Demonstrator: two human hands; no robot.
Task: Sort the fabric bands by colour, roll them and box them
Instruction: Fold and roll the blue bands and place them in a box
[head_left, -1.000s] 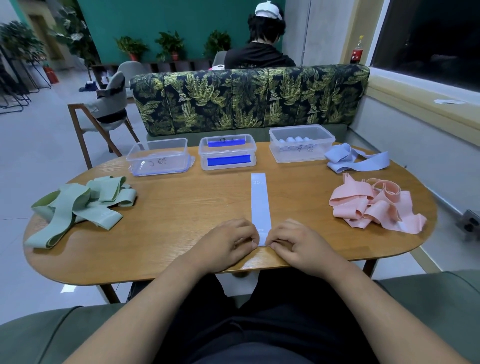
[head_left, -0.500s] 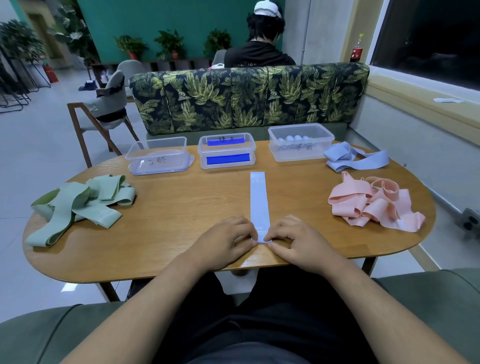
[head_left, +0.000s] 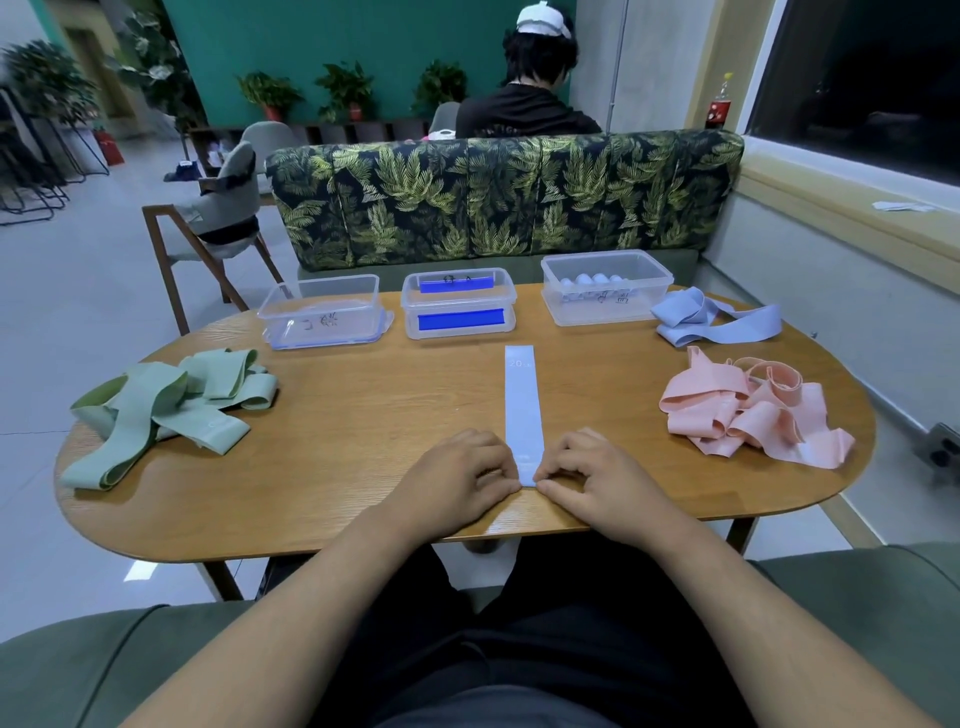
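While both the left hand (head_left: 460, 475) and right hand (head_left: 592, 475) pinched the near end of the blue band (head_left: 523, 410) lying flat on the table (head_left: 363, 415), rolling was starting, and next called for tight, even turns.

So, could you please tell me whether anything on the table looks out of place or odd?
Nothing stands out. Green bands, pink bands and blue bands lie in separate piles; the left hand and right hand pinch the flat band.

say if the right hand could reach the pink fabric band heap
Likely yes: only wooden tabletop separates the right hand, now pinching a pale blue fabric band, from the pink fabric band heap.
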